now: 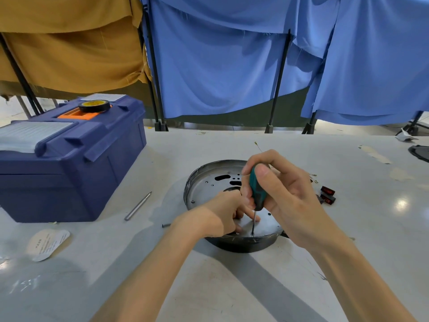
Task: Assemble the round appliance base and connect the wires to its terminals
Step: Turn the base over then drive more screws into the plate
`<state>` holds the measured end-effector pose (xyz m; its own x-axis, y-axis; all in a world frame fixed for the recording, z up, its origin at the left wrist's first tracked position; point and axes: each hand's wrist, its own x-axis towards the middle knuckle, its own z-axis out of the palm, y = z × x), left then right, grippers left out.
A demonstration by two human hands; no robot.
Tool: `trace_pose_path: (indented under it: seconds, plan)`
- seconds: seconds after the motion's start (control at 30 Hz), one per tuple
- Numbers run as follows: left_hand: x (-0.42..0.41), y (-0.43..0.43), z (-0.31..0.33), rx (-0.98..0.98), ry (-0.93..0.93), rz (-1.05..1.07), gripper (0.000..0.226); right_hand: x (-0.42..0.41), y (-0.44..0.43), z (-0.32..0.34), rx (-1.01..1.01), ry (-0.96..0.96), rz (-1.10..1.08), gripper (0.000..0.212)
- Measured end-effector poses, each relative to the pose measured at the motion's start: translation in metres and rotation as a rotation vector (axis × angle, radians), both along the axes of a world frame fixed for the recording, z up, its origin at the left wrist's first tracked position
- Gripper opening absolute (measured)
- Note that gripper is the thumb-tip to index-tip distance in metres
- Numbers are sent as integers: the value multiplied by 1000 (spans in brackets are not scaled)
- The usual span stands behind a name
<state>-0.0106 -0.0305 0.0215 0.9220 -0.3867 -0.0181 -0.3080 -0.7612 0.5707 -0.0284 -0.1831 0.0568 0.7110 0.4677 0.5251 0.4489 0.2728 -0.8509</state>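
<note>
Right grip point(278, 189) round screwdriver point(256, 191), tip on base point(204, 182)

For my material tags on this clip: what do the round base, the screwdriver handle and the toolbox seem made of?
The round base: likely sheet metal, dull silver with soft glare and punched holes. The screwdriver handle: probably plastic or rubber, smooth green with a black part. The toolbox: moulded plastic, dark blue, faint sheen, orange insert on the lid.

Right hand point(287, 196) grips screwdriver point(255, 189), tip on round base point(204, 184); left hand point(220, 214) rests inside
</note>
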Motion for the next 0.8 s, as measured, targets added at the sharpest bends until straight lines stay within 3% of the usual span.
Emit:
trace_pose_path:
  seconds: [0.07, 0.13, 0.27, 0.43, 0.67, 0.8]
  plan:
    - [2, 1, -5, 64, -28, 31, 45, 0, 1, -1, 10, -7, 20, 17]
    - [5, 3, -8, 149, -92, 72, 30, 1, 0, 0, 16, 1, 12, 15]
    - [20, 21, -3, 328, -139, 165, 80, 6, -6, 1, 32, 26, -38, 17]
    - [26, 49, 1, 222, -87, 127, 54, 8, -3, -2, 50, 35, -38, 31]
    - [28, 51, -4, 304, -139, -16, 36, 10, 0, -3, 75, 53, -53, 19]
    - [16, 55, -1, 347, -85, 2, 43, 15, -6, -3, 73, 78, -59, 24]
